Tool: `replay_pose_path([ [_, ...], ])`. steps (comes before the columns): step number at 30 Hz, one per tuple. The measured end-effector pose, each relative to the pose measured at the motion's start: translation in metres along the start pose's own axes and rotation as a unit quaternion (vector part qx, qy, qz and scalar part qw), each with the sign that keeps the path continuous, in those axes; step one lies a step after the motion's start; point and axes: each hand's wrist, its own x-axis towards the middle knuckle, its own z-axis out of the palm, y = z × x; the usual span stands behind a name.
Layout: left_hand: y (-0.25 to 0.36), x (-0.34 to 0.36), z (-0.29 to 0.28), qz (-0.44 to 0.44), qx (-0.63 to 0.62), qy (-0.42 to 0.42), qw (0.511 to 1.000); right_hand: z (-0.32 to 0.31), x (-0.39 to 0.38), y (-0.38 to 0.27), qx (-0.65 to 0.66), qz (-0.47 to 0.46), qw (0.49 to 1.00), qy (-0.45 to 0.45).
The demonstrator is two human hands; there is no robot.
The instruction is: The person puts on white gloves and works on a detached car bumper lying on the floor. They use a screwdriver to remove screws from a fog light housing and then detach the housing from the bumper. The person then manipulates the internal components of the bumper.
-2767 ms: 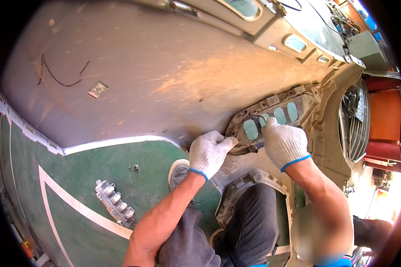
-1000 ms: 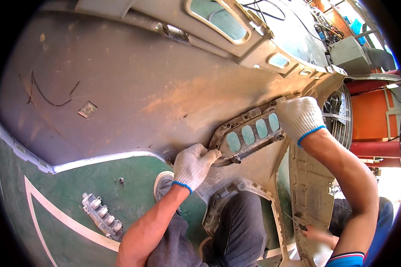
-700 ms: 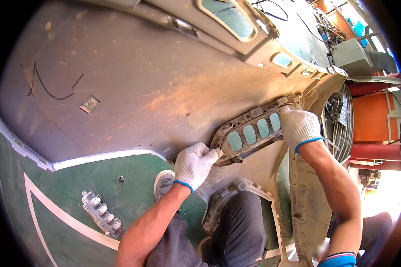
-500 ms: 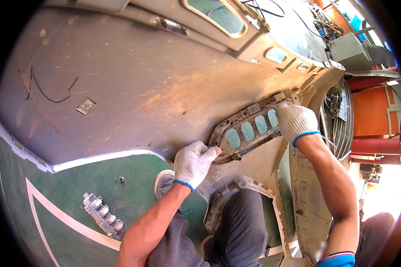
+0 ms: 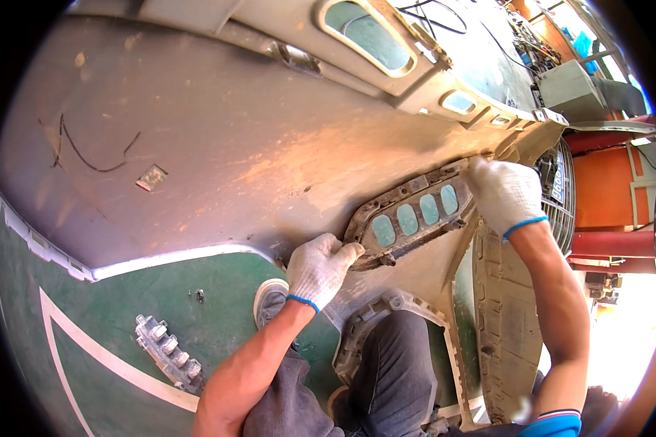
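Observation:
A large grey bumper cover [image 5: 219, 95] lies before me with its inner side facing me, scuffed and dusty. On its right part sits a dirty dark plastic bezel [image 5: 423, 191] with several oval openings in a row, green floor showing through them. My left hand [image 5: 321, 268], in a white knit glove with a blue cuff, is closed on the bezel's left end, thumb on top. My right hand [image 5: 506, 195], gloved the same way, has its fingers bent around the bezel's right end. Those fingertips are partly hidden and slightly blurred.
A lamp strip [image 5: 169, 352] with several small lights lies on the green floor [image 5: 226, 306], near some small dark fasteners [image 5: 200, 295]. Below the bezel, a curved frame piece [image 5: 357, 331] stands by my knee. At right are a slatted grille [image 5: 563, 189] and red beams [image 5: 612, 245].
My right hand has shifted right and slightly up. The bumper's upper edge and the bezel have shifted a little, while my left hand stays almost in place at the bezel's left end.

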Motion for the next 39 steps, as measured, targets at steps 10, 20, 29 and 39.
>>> replay_pose_path([
  [10,0.004,-0.001,0.0,0.013,0.015,0.01,1.0,0.033,-0.042,-0.063,0.265,0.019,0.963,-0.046],
  [20,-0.004,0.002,0.004,0.043,-0.02,0.029,0.998,0.052,-0.044,-0.088,0.229,-0.005,0.973,-0.037],
  [29,-0.007,0.004,0.007,0.043,-0.031,0.029,0.998,0.052,-0.046,-0.094,0.2,0.005,0.978,-0.05],
  [39,-0.004,0.0,0.011,0.03,-0.098,0.023,0.994,0.059,-0.049,-0.09,0.207,-0.032,0.976,-0.058],
])
